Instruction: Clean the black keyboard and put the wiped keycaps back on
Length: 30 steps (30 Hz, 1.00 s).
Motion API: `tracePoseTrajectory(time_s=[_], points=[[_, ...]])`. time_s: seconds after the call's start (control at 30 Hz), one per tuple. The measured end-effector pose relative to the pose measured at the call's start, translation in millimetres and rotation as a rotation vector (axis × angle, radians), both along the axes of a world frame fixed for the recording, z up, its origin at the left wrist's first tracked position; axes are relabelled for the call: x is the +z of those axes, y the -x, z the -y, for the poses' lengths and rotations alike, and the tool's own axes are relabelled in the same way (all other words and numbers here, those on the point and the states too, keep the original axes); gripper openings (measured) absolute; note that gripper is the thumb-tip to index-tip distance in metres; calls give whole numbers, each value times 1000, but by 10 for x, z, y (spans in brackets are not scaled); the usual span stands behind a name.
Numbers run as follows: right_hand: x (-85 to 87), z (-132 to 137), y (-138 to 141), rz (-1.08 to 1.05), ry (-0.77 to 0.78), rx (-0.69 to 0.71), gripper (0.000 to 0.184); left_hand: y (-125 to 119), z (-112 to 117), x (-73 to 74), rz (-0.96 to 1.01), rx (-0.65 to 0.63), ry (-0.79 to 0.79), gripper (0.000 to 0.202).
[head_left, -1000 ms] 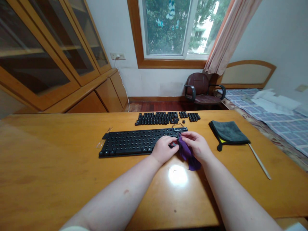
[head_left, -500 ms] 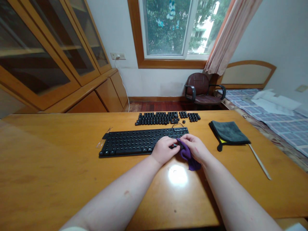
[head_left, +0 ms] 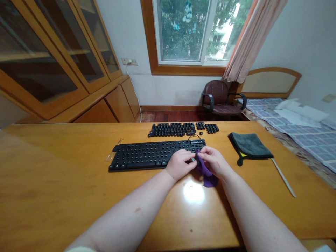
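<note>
A black keyboard [head_left: 141, 155] with most of its keycaps off lies on the wooden desk. Over its right end, my left hand [head_left: 180, 162] is closed in a pinch; a small dark thing shows between thumb and fingers, too little to name. Close beside it, my right hand [head_left: 214, 161] grips a purple cloth [head_left: 210, 179], which hangs down toward the desk. The cloth's upper end is at the left fingertips. Both hands hide the keyboard's right lower part. Behind the keyboard, loose black keycaps [head_left: 168, 130] stand in rows.
On the right lies a folded grey cloth [head_left: 250, 144] with a thin pale stick [head_left: 283, 176] at its corner. A clear wire-like tool [head_left: 113, 150] rests by the keyboard's left end. Beyond the desk are a brown chair [head_left: 216, 96] and a bed [head_left: 294, 119].
The purple cloth has shifted a little between my hands and its loose end hangs differently. My right fingers have moved slightly. The keyboard and keycaps stay where they were.
</note>
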State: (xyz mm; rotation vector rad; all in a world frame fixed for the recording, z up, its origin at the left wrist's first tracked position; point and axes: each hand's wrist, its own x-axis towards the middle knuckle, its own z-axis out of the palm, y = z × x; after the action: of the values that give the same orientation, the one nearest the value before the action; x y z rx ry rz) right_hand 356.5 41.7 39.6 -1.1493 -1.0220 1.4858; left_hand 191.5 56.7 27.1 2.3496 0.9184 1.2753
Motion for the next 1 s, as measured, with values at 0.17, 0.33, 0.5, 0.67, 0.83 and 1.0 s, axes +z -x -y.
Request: tracePoseTrajectory(time_s=[0.17, 0.33, 0.5, 0.67, 0.83, 1.0], points=[[36, 2, 2, 8, -7, -102, 31, -27, 46, 41, -20, -15, 49, 12], [96, -38, -108, -109, -139, -305, 22, -35, 67, 28, -1, 55, 63, 15], [115, -50, -151, -52, -202, -313, 22, -25, 63, 23, 1, 142, 44, 18], [80, -7, -113, 302, -335, -151, 28, -27, 77, 57, -103, 188, 67, 15], [57, 1, -84, 622, -393, 30, 27, -28, 80, 51, -181, 205, 83, 15], [49, -79, -267, 558, -264, -105, 33, -27, 67, 56, -244, 178, 124, 25]])
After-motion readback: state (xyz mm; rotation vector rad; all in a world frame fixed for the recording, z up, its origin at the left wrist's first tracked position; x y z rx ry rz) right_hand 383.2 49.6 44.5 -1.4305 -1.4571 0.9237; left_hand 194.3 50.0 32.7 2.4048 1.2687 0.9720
